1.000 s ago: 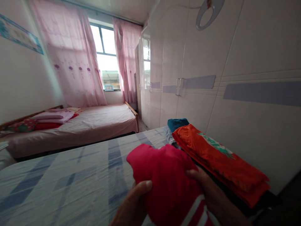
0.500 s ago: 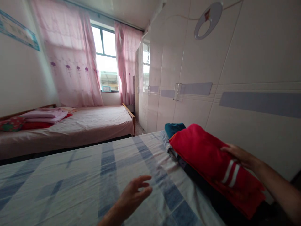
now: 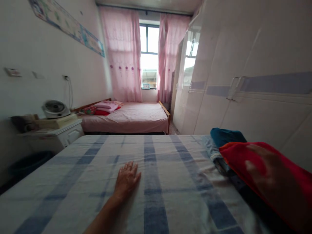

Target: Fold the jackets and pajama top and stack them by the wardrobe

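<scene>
My left hand (image 3: 127, 178) lies palm down with its fingers stretched out on the blue-and-white checked bed sheet (image 3: 131, 146). At the right, my right hand (image 3: 264, 165) is over the folded red garment (image 3: 231, 150), thumb and fingers apart and somewhat blurred; whether it touches the cloth I cannot tell. Under the red garment are dark folded clothes (image 3: 240, 185), partly hidden. A folded teal garment (image 3: 227, 137) and a light blue denim piece (image 3: 210, 146) sit at the far end of this pile.
White wardrobe doors (image 3: 219, 110) rise along the right side. Beyond the sheet stands a second bed (image 3: 141, 113) with a pink cover and folded bedding. A fan (image 3: 56, 109) rests on a white cabinet (image 3: 73, 131) at the left, near a dark tub (image 3: 29, 164).
The view has turned left. My left hand has come down flat onto the sheet. My right hand has moved from the garment's far side to over its top.
</scene>
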Motion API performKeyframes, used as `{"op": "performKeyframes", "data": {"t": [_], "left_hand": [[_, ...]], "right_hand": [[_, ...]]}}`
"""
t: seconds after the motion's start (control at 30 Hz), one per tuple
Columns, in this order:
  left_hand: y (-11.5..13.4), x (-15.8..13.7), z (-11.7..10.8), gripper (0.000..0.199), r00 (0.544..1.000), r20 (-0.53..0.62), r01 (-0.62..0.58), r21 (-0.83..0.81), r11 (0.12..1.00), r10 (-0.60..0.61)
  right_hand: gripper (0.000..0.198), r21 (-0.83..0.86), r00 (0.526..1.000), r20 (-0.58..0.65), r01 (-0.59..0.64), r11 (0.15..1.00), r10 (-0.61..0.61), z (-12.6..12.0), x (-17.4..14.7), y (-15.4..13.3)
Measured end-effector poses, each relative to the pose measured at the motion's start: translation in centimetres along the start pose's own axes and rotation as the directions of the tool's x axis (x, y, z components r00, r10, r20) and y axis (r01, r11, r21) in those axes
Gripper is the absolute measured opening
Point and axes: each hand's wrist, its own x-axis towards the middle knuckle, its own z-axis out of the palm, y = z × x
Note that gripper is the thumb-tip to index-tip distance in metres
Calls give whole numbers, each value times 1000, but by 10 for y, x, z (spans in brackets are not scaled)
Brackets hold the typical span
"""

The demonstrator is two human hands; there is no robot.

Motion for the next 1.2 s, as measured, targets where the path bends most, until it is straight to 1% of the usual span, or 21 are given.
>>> {"op": "performKeyframes", "data": {"t": [0.07,0.1,0.13,0.17,0.2,0.23,0.27,0.3,0.37,0.4,0.43,0.53,0.6,0.63,0.7,0.8,0.87,0.93,1.03,1.13,1.2], "left_hand": [[3,-1,1,47,1000,-2,5,-2,1000,-5],[3,-2,1,48,1000,-6,5,-2,1000,-5],[4,-3,1,48,1000,-10,6,-1,1000,-6],[3,-3,0,48,1000,-14,7,1,1000,-7],[3,-4,0,48,1000,-19,9,5,1000,-9],[2,-4,1,49,1000,-22,10,9,1000,-10],[1,-4,1,49,1000,-24,12,13,1000,-12],[0,-3,2,50,1000,-25,14,16,1000,-14],[0,-2,3,50,1000,-25,19,20,1000,-19],[0,-1,3,50,1000,-23,22,20,1000,-21],[0,-1,3,50,1000,-20,24,19,1000,-24],[2,-2,1,49,1000,-5,18,14,1000,-18],[3,-2,-1,49,1000,6,0,14,1000,0],[3,-1,-2,49,1000,10,-12,16,1000,12],[3,0,-3,49,999,17,-38,25,999,37],[3,0,-4,49,998,18,-57,79,995,56],[3,-2,-5,49,998,21,-59,125,990,57],[3,-3,-6,49,998,32,-58,143,988,54],[4,-3,-7,49,998,43,-48,138,989,42],[4,-3,-8,49,998,41,-42,132,990,37],[4,-3,-8,49,999,40,-38,126,991,33]], "right_hand": [[49,93,984,133,110,990,-122,53,-15,-44],[50,82,967,215,124,989,-139,81,-27,-57],[51,55,953,280,102,993,-113,108,-40,-62],[53,6,943,325,72,997,-70,133,-53,-62],[54,-69,938,346,34,997,-8,155,-66,-55],[52,-120,931,365,31,992,15,175,-77,-45],[49,-124,906,421,99,987,-38,191,-86,-32],[47,-120,888,450,166,979,-95,203,-92,-20],[49,-136,863,482,243,960,-150,213,-96,-5],[51,-159,859,494,242,957,-135,211,-95,-5],[53,-189,857,507,214,958,-91,205,-91,-9],[58,-275,836,539,57,960,105,177,-74,-37],[56,-294,808,564,7,956,168,159,-64,-51],[55,-314,798,571,-2,949,191,151,-61,-52],[54,-343,767,598,-19,939,234,133,-65,-44],[57,-369,718,630,-61,927,297,103,-93,-26],[61,-384,709,619,-102,918,338,83,-118,-19],[62,-386,718,596,-138,912,361,63,-141,-18],[59,-378,736,568,-164,911,368,37,-166,-18],[56,-390,752,538,-180,903,382,19,-186,-13],[53,-383,773,521,-169,908,363,11,-203,-3]]}}
